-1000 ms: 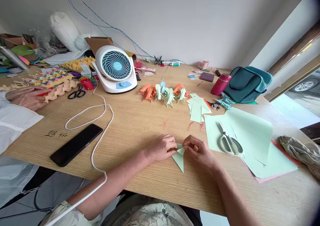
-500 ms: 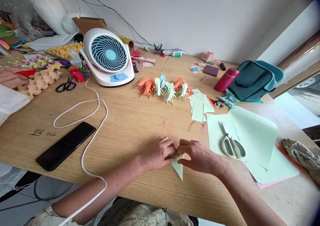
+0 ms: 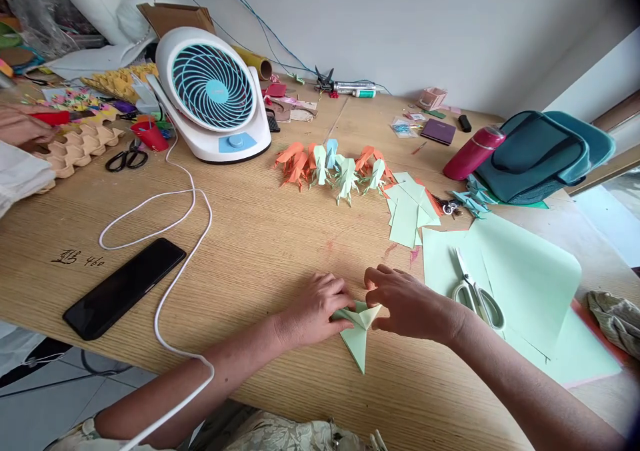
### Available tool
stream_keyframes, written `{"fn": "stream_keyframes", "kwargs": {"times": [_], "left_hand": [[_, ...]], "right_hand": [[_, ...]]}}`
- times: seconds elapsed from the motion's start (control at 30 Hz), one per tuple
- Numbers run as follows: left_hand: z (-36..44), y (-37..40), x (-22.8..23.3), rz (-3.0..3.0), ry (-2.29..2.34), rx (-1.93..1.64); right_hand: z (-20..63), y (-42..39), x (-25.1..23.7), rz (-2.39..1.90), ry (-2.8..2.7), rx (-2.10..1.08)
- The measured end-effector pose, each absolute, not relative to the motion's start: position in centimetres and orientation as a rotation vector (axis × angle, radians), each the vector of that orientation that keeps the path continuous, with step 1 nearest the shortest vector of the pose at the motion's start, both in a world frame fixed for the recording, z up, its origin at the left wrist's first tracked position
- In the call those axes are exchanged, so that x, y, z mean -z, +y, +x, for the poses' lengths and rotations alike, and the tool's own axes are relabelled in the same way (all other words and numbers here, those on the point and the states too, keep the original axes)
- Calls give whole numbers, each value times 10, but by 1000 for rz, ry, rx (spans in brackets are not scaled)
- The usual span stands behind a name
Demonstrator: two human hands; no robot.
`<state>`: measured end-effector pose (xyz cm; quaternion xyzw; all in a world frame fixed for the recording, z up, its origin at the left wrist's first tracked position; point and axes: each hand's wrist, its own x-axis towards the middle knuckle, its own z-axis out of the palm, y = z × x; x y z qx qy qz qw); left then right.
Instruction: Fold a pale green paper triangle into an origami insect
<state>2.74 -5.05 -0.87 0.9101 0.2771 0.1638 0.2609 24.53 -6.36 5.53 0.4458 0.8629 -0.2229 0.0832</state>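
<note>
Wooden table (image 3: 280,238), grey wall (image 3: 425,24), hands (image 3: 315,308) pinching green paper (image 3: 357,338)

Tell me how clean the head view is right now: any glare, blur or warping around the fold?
Head view: soft, even daylight with no glare on the folded green paper; left hand and right hand are sharp, casting faint shadows on the table. Wide-angle warping bends the table edge, the window area at right is washed out, and the right corners darken.
</note>
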Motion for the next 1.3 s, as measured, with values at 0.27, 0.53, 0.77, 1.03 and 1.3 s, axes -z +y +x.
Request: {"fn": "stream_keyframes", "kwargs": {"times": [0.27,0.53,0.77,1.03,1.3], "left_hand": [[30,-50,10,2429,767,-473],[31,-56,13,2578,749,-499],[19,-58,13,2553,769,-483],[6,-62,6,2529,857,-501],[1,-63,6,2514,952,-559]], "right_hand": [[236,-67,-61,1352,2526,644],[222,-77,-43,1349,2568,680],[230,-88,-36,1479,2641,692],[231,-87,-30,1610,2648,659],[236,-88,-24,1674,2696,660]]}}
